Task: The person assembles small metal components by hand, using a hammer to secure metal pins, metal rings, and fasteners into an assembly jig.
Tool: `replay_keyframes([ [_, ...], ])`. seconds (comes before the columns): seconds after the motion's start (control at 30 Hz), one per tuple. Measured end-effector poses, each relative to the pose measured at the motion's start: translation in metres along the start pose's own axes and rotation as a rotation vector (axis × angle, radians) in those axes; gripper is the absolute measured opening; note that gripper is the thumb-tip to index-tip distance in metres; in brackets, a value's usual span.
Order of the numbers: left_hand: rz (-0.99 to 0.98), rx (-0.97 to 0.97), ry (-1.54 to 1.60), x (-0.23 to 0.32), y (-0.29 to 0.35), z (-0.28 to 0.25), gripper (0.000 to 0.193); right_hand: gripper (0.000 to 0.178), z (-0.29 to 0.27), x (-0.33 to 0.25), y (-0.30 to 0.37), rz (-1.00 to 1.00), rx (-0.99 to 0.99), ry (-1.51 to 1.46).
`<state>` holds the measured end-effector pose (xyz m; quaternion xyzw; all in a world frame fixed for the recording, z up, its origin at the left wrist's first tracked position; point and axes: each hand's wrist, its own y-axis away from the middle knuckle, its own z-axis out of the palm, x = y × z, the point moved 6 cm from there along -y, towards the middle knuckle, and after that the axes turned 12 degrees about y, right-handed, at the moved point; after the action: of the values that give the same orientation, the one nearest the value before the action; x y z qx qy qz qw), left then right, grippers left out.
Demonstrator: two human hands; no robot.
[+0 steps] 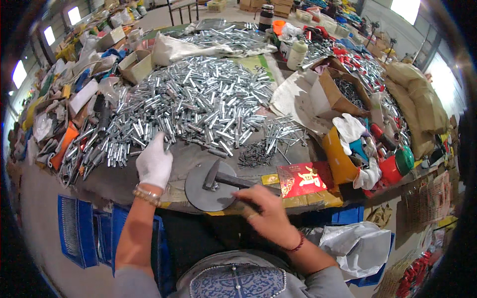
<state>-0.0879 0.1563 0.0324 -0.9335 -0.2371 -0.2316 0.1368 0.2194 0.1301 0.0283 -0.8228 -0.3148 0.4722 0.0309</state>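
My left hand (155, 163), in a white glove, reaches to the near edge of a big heap of shiny metal tubes (198, 94). Its fingers are stretched out with the tips at the tubes. My bare right hand (268, 211) hovers over the bench's front edge, fingers loosely bent, apart and slightly blurred. Just beyond it lies a hammer (233, 180), its head on a round grey metal plate (198, 193) and its handle pointing right. Small metal bits (214, 186) lie by the hammer head. I see nothing held in either hand.
Small dark screws (256, 155) and thin metal pieces (285, 134) lie beyond the hammer. To the right are a red printed envelope (305, 180), a yellow container (340, 156) with gloves, and a carton (338, 94) of dark parts. Blue crates (77, 231) stand below the bench.
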Motion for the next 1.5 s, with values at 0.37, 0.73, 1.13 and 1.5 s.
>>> replay_keyframes([
  [0.37,0.027,-0.395,0.674,0.017,0.104,-0.006,0.047,0.026,-0.076,0.1,-0.074,0.152,0.01,0.957],
  [0.73,0.643,-0.356,0.426,0.044,0.117,-0.013,0.024,0.029,-0.084,0.085,-0.078,-0.05,-0.302,1.079],
  [1.13,0.548,-0.179,0.425,0.036,0.131,-0.006,0.015,0.031,-0.001,-0.018,-0.024,-0.215,-0.338,0.455],
  [1.5,0.586,-0.121,0.404,0.038,0.131,-0.005,0.014,0.033,0.019,-0.022,-0.019,-0.32,-0.303,0.528],
])
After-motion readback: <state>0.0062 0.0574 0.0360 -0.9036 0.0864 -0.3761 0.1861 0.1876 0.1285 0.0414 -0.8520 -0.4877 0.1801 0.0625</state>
